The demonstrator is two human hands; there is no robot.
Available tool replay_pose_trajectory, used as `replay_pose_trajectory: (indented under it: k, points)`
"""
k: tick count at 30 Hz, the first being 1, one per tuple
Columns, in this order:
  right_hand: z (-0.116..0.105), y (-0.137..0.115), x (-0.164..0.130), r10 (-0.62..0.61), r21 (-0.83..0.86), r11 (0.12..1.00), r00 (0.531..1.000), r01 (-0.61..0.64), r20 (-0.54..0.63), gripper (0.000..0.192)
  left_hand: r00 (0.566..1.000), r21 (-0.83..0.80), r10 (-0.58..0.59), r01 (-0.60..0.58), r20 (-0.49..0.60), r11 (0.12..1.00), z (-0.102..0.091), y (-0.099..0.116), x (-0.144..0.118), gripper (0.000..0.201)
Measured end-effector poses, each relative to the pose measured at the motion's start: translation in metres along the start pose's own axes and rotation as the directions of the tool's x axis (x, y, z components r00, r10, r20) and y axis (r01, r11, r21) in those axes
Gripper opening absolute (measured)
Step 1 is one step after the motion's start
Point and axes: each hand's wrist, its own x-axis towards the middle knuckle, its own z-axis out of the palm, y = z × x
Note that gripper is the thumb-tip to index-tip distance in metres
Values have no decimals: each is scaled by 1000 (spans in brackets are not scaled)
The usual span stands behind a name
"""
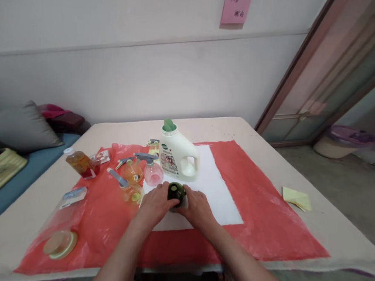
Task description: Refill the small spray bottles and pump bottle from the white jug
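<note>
Between my two hands is a dark green cap point(175, 191), cup-shaped, its round hollow facing up at me. My left hand point(157, 201) has its fingers curled on the cap's left side. From the right, my right hand point(198, 206) grips it with thumb and fingers. Just behind stands a white detergent jug point(176, 150), upright and uncapped, with a green spout point(169, 125) in its neck. The cap is over a white sheet point(217, 195); whether it touches the sheet I cannot tell.
Left of the jug are several small spray bottles, among them a pink one point(153, 174) and an orange one point(132, 170). A bottle of amber liquid point(81, 163) and a round lidded container point(60, 244) lie farther left. Yellow paper notes point(296, 198) rest at right.
</note>
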Motion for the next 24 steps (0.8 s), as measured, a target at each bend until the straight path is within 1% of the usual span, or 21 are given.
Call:
replay_pose_trajectory:
  k: [2,4,6,10,14,16,20,22,24]
  points:
    - [-3,1,1,7,10,1000,1000,-7,13,75,1000,-22,4,-4,-14,1000,0,-1,2,27]
    - [-7,4,2,23,33,999,999,-24,32,80,1000,-49,6,-7,-31,999,1,-2,3,31]
    - [-13,8,3,38,64,997,998,-41,48,82,997,-51,8,-11,-71,999,1,-2,4,32]
    - [-22,14,4,46,104,993,998,-50,45,72,982,1,58,-59,-180,998,3,2,3,17]
    - [-23,15,5,42,95,994,998,-46,38,68,972,46,125,-119,-197,992,7,6,5,8]
    - [-22,14,5,27,83,996,999,-30,40,67,968,70,152,-141,-201,988,8,6,6,7]
    - [-18,13,3,-3,33,999,999,2,47,64,963,110,160,-139,-215,984,7,9,4,14]
    - [-17,11,-1,-2,-16,1000,999,2,36,61,954,150,157,-121,-257,981,4,16,-3,26]
    - [-17,8,-10,-2,-72,997,1000,4,16,59,934,179,176,-125,-310,976,4,24,-15,41]
